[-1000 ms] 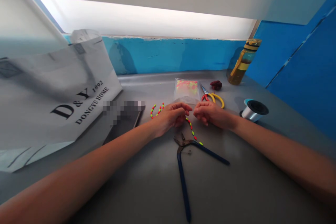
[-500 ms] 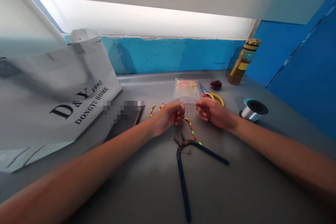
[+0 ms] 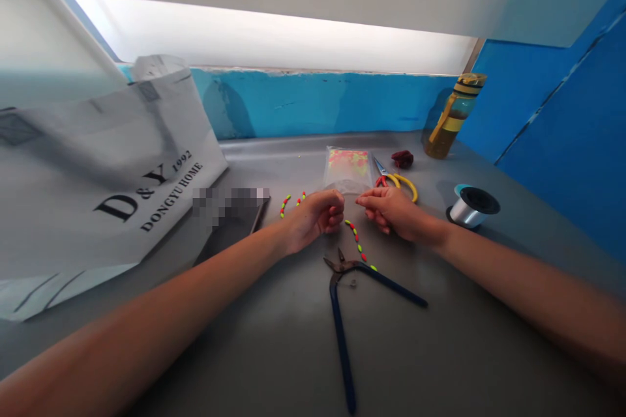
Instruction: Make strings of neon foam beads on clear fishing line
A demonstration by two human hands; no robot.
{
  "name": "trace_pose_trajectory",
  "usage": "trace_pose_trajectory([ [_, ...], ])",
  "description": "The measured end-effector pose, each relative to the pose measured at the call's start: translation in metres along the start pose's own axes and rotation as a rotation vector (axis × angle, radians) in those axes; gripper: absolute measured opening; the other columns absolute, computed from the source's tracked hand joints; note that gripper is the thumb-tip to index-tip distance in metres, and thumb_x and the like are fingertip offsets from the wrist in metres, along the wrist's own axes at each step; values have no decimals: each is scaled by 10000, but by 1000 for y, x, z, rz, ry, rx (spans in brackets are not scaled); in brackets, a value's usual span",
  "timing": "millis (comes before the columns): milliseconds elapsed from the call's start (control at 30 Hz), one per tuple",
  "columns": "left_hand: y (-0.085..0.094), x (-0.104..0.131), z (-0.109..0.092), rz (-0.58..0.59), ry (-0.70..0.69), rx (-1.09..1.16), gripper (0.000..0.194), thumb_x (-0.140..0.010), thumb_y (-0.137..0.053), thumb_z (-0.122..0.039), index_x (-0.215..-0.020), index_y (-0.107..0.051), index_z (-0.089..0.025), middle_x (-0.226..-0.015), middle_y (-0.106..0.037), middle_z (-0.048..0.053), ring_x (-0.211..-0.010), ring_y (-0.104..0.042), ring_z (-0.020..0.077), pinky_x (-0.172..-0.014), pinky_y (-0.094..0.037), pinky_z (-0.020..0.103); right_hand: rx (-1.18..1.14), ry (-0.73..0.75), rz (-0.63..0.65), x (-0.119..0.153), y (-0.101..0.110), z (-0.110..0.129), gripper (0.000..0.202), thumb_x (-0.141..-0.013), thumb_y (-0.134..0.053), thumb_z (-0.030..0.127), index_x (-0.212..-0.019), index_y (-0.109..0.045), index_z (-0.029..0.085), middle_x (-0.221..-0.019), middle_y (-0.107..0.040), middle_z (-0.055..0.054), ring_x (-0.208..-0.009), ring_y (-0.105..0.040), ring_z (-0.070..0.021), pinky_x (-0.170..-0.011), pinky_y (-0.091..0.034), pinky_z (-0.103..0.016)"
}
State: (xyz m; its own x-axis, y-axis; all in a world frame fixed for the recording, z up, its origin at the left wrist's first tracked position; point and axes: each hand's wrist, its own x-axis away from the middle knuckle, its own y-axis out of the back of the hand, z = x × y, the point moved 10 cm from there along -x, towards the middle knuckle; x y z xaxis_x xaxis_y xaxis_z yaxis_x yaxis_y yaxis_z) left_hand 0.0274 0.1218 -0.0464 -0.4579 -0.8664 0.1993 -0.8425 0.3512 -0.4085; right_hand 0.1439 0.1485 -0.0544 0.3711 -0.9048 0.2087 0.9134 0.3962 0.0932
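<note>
Two hands are near beads and one pliers.

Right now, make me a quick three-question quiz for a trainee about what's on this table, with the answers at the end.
1. True or false: the blue-handled pliers lie with their handles closed together.
2. Which is nearest the right hand: A, the bottle; B, the scissors; C, the white bag?
3. What two colours are the beads between the hands and the pliers?

Key:
1. False; the handles are spread wide.
2. B.
3. Red and yellow-green.
</note>
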Motion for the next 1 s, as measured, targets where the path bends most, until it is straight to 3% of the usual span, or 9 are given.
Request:
trace_pose_trajectory([
  [100, 1, 0, 0, -9, -6, -15, 148, -743, -602, -212, -638, -508, -168, -579, -404, -35, -510, -394, 88, -461, -287, 211, 21, -22, -13, -1, 2, -2, 211, -864, -636, 306, -718, -585, 161, -559, -538, 26, -356, -371, -44, -303, -307, -181],
  [167, 1, 0, -1, -12, -9, -22, 146, -746, -612, -217, -648, -515, -169, -581, -412, -36, -510, -396, 88, -461, -284, 214, -9, -37, -37, -2, 5, -4, 103, -869, -614, 259, -886, -637, 160, -567, -541, 35, -360, -384, -56, -306, -320, -184],
  [267, 1, -1, 0, -9, -4, -37, 163, -758, -636, -240, -659, -528, -168, -584, -424, -37, -515, -403, 88, -469, -287, 217, -78, -21, -8, -1, 5, -5, 348, -871, -609, 245, -1215, -588, 193, -574, -539, 61, -370, -398, -73, -313, -331, -188],
  [333, 1, -1, 0, -9, 1, -57, 173, -759, -658, -252, -667, -541, -164, -589, -436, -38, -517, -408, 86, -479, -295, 220, -120, 29, 77, 0, 0, -1, 414, -881, -615, 292, -1283, -567, 204, -584, -540, 65, -381, -396, -72, -324, -333, -190],
  [467, 2, -1, 0, -25, 8, -83, 164, -748, -696, -259, -700, -579, -154, -611, -466, -35, -526, -418, 80, -497, -307, 221, -157, 70, 194, 4, -7, 3, 358, -904, -596, 388, -1183, -646, 169, -592, -538, 49, -409, -394, -69, -350, -336, -196],
  [700, 3, -1, 1, -25, 4, -69, 170, -738, -719, -261, -686, -598, -154, -607, -481, -30, -534, -435, 82, -506, -316, 223, -208, 83, 184, 2, -5, 4, 229, -846, -673, 368, -943, -654, 161, -629, -553, 35, -434, -399, -62, -372, -341, -191],
  [1000, 3, 0, 1, 11, -10, -157, 265, -706, -800, -359, -846, -736, -142, -644, -551, -1, -579, -469, 97, -521, -325, 227, -38, 94, -2, -3, 4, -1, 245, -877, -630, 399, -798, -558, 178, -626, -587, 24, -406, -429, -58, -361, -378, -185],
])
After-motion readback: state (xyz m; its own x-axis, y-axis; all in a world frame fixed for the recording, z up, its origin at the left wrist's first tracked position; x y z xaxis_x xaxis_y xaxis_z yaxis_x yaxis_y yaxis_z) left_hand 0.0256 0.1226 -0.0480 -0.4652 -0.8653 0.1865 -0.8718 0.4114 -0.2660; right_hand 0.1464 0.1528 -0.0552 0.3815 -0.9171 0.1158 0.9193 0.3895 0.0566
